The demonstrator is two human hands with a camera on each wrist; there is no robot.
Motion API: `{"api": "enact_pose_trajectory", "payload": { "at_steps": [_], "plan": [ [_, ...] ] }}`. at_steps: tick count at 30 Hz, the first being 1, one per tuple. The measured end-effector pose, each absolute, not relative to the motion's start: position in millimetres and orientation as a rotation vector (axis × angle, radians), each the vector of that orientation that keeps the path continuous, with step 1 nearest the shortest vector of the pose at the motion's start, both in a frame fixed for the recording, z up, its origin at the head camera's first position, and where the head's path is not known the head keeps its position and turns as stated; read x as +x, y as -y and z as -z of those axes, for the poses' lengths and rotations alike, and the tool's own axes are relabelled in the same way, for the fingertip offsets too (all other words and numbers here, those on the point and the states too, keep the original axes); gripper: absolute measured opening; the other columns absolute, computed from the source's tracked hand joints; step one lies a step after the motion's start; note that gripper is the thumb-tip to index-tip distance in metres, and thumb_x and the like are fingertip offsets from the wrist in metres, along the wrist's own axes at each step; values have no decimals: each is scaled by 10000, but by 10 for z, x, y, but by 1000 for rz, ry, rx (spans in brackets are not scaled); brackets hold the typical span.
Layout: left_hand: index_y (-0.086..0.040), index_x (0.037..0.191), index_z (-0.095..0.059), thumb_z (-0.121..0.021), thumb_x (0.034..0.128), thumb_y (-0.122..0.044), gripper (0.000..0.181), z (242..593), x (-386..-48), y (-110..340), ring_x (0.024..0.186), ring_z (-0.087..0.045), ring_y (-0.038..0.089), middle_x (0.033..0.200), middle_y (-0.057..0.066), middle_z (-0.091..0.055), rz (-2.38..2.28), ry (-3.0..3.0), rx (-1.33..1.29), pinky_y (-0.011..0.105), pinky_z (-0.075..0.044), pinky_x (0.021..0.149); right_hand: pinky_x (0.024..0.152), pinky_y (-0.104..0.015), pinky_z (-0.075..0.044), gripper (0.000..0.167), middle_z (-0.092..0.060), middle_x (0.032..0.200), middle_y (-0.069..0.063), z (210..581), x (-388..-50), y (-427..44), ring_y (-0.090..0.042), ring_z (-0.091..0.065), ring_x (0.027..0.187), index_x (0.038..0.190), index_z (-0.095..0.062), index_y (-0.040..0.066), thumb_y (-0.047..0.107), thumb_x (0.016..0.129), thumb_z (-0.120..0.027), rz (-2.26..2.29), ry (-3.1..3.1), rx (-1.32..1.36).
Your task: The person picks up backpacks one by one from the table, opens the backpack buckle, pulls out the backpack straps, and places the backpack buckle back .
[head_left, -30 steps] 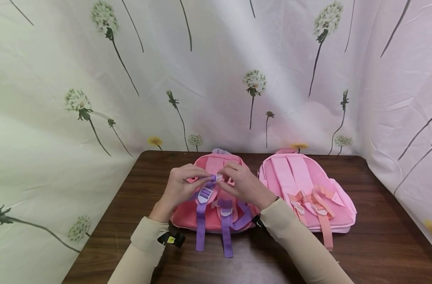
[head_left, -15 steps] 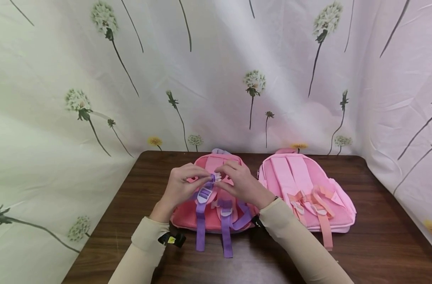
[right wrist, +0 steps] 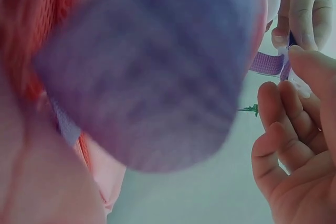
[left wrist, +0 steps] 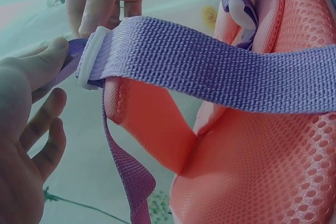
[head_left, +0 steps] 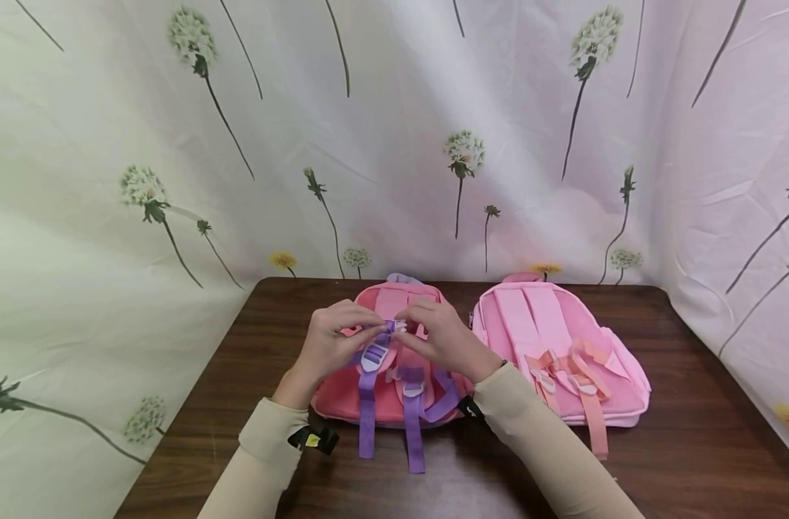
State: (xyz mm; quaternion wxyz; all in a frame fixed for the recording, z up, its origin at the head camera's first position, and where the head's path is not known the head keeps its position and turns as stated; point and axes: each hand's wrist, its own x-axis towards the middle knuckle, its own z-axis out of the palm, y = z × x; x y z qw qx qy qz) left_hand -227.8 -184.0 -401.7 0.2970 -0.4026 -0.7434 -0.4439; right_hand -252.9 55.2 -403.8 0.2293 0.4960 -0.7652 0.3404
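Observation:
A coral-pink backpack [head_left: 342, 400] with purple webbing straps lies on the table, its shoulder straps facing up. My left hand [head_left: 332, 339] pinches a purple strap [head_left: 389, 328] between thumb and fingers, just above the backpack. Opposite it, my right hand [head_left: 446, 339] pinches a small white pronged buckle [head_left: 400, 326] at the strap's end; the fingers partly hide it. Below, a white strap adjuster [left wrist: 93, 59] joins the purple webbing to a padded shoulder strap. In the right wrist view, the blurred end of a purple strap [right wrist: 157, 77] covers much of the scene.
A light pink backpack [head_left: 498, 317] with peach straps lies to the right on the dark wooden table [head_left: 238, 404]. Two loose purple strap ends hang toward the front. Behind the table hangs a dandelion-print cloth [head_left: 394, 180].
The right fingers spread slightly half a second ago, baring the buckle's white prongs, and now sit closer around it again. The left hand and both backpacks have hardly moved.

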Motion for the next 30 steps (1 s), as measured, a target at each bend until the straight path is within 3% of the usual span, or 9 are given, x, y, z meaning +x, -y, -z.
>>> {"api": "enact_pose_trajectory", "payload": {
  "at_steps": [9, 30],
  "plan": [
    [-47, 934, -827, -874, 776, 87, 213, 4016, -2285, 1836, 800, -694, 164, 900, 61, -802, 1168, 1969, -1069, 205, -528, 688, 632, -293, -577, 125, -712, 799, -4, 4000, -2499, -542, -99, -639, 708, 1027, -771, 50, 99, 920, -812, -1015, 2161, 1312],
    [-27, 920, -830, -866, 766, 117, 214, 4016, -2257, 1831, 839, -716, 195, 911, 71, -801, 1164, 1962, -1117, 175, -537, 790, 664, -238, -562, 110, -687, 758, 28, 3975, -2480, -535, -57, -612, 680, 1017, -779, 59, 121, 931, -809, -1069, 2241, 1281]
  ]
}}
